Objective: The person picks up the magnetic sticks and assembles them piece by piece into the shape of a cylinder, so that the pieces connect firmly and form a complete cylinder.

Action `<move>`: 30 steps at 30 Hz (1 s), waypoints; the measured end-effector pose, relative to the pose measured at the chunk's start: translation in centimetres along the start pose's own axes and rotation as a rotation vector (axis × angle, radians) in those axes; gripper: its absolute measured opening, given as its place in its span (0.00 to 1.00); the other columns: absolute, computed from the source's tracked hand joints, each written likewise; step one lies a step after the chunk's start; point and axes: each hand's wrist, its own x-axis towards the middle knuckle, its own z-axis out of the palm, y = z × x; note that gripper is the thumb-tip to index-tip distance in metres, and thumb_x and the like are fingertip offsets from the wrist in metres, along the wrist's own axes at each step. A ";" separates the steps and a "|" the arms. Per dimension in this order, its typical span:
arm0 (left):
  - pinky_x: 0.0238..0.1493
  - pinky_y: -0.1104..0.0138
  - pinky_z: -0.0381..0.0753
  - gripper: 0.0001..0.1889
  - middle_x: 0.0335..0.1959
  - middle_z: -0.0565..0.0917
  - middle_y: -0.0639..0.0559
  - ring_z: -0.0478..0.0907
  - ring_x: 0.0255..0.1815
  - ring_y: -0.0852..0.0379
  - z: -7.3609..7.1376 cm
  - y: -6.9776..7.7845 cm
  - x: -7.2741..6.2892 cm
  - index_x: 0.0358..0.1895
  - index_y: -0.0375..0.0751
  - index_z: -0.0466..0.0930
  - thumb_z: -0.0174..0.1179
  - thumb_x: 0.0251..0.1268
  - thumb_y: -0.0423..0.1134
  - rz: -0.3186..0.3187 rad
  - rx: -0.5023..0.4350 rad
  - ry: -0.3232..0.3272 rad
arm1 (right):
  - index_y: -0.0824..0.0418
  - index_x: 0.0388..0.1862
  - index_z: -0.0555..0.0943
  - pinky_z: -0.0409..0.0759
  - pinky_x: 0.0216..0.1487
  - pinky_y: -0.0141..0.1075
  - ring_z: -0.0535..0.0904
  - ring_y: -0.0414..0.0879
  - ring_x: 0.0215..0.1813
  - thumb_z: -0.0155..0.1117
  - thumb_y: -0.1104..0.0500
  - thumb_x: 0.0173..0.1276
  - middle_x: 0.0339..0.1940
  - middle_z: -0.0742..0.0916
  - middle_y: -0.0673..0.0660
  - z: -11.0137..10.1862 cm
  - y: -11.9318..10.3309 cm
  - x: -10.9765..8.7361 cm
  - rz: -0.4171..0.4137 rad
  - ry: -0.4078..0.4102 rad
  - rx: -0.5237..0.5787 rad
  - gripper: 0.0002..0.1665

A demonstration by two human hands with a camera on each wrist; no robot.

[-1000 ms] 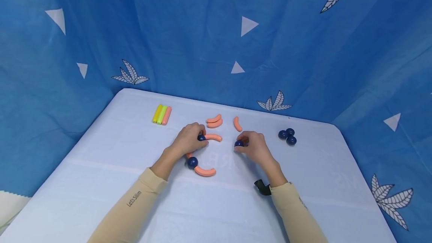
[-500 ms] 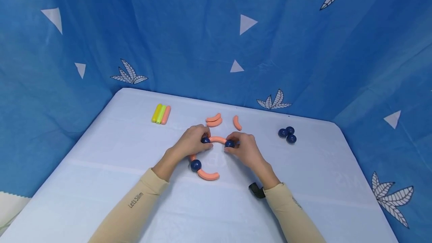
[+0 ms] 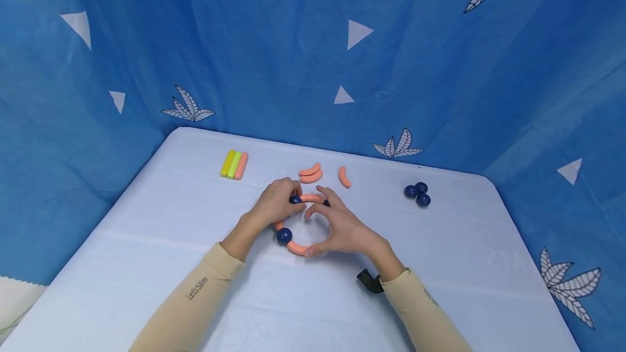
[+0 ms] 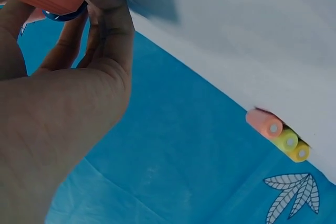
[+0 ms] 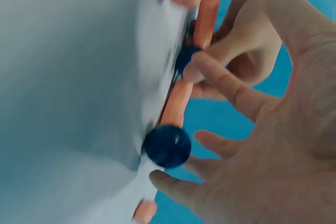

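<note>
My left hand (image 3: 277, 201) pinches a dark blue ball (image 3: 295, 199) on a chain of curved orange rods and balls. From that ball a curved orange rod (image 3: 312, 198) runs right to another blue ball (image 5: 168, 146), partly hidden in the head view. Lower in the chain sit a third blue ball (image 3: 284, 236) and a curved rod (image 3: 296, 248). My right hand (image 3: 344, 228) is spread over the chain's right side, thumb at the lower rod's end. Its fingers are apart, with the right-end ball between fingertips in the right wrist view but not gripped.
Behind the hands lie two curved orange rods (image 3: 311, 173) side by side and a single one (image 3: 344, 177). Three loose blue balls (image 3: 417, 194) stand at right. Yellow, lime and orange straight sticks (image 3: 234, 164) lie at back left on the white table (image 3: 469, 265).
My right hand brought a blue ball left onto the upper rod's free end, then let go and spread its fingers, thumb reaching down to the lower rod. My left hand kept its pinch.
</note>
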 end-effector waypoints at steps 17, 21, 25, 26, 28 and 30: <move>0.42 0.61 0.76 0.12 0.39 0.82 0.50 0.76 0.38 0.52 -0.2 -0.4 0.1 0.44 0.41 0.85 0.76 0.65 0.42 -0.038 -0.017 0.001 | 0.48 0.42 0.90 0.58 0.81 0.64 0.49 0.62 0.88 0.89 0.48 0.52 0.85 0.65 0.60 0.6 0.5 0.4 -0.076 0.025 -0.056 0.20; 0.40 0.61 0.75 0.12 0.38 0.82 0.49 0.76 0.37 0.52 -0.2 -0.6 0.1 0.43 0.40 0.85 0.76 0.64 0.42 -0.030 -0.021 0.004 | 0.48 0.37 0.91 0.55 0.81 0.66 0.47 0.67 0.87 0.88 0.51 0.54 0.84 0.67 0.60 0.6 0.6 0.4 -0.128 0.018 -0.063 0.14; 0.40 0.62 0.75 0.13 0.38 0.82 0.50 0.76 0.37 0.53 -0.2 -0.8 0.2 0.43 0.41 0.85 0.77 0.63 0.42 -0.021 -0.025 -0.004 | 0.48 0.34 0.90 0.59 0.80 0.65 0.50 0.64 0.88 0.87 0.53 0.55 0.83 0.69 0.60 0.4 0.6 0.3 -0.126 0.015 -0.050 0.12; 0.40 0.62 0.75 0.13 0.38 0.82 0.50 0.76 0.37 0.53 -0.2 -0.9 0.2 0.43 0.41 0.85 0.77 0.62 0.42 -0.023 -0.025 -0.006 | 0.48 0.34 0.90 0.60 0.79 0.65 0.51 0.62 0.87 0.87 0.54 0.56 0.83 0.69 0.60 0.3 0.7 0.2 -0.125 0.013 -0.040 0.11; 0.41 0.62 0.76 0.14 0.39 0.82 0.49 0.77 0.38 0.53 -0.2 -1.0 0.3 0.44 0.41 0.85 0.78 0.62 0.42 -0.020 -0.020 -0.010 | 0.49 0.34 0.89 0.64 0.78 0.64 0.55 0.60 0.87 0.86 0.56 0.57 0.82 0.69 0.61 0.1 0.8 0.1 -0.118 0.012 -0.013 0.11; 0.41 0.61 0.76 0.14 0.39 0.82 0.49 0.77 0.38 0.53 -0.1 -1.1 0.3 0.45 0.41 0.86 0.78 0.62 0.42 -0.020 -0.020 -0.014 | 0.49 0.35 0.89 0.67 0.76 0.63 0.59 0.59 0.85 0.85 0.58 0.58 0.82 0.70 0.61 -0.1 1.1 0.0 -0.109 0.011 0.013 0.11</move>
